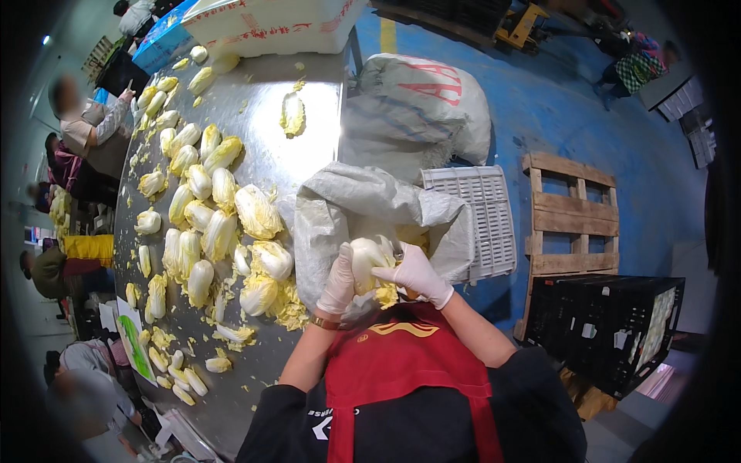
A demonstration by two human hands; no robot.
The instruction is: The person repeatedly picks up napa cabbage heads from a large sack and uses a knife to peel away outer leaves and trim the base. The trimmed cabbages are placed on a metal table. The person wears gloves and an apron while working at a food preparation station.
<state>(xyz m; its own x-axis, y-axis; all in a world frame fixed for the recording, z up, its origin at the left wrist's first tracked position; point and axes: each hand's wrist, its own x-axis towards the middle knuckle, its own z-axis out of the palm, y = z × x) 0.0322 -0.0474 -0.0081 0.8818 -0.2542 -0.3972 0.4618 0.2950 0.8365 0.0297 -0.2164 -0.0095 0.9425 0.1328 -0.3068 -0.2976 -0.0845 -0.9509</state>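
My left hand (338, 282), in a white glove, holds a napa cabbage (366, 263) by its left side. My right hand (415, 273), gloved too, is closed around a small blade, of which a short metal part (397, 253) shows; the handle is mostly hidden. Its fingertips press against the cabbage's right side, where a yellow leaf piece (386, 296) hangs down. Both hands are over the open mouth of a white woven sack (324, 199). Yellow leaves (415, 236) show inside the sack, partly covered by the right hand.
Many napa cabbages (219, 234) and leaf scraps lie on the steel table (260, 370) at left. A foam box (272, 29) stands at its far end. Rightward are a full sack (417, 110), a white plastic crate (483, 220), a wooden pallet (573, 211) and black crates (602, 330). People work across the table.
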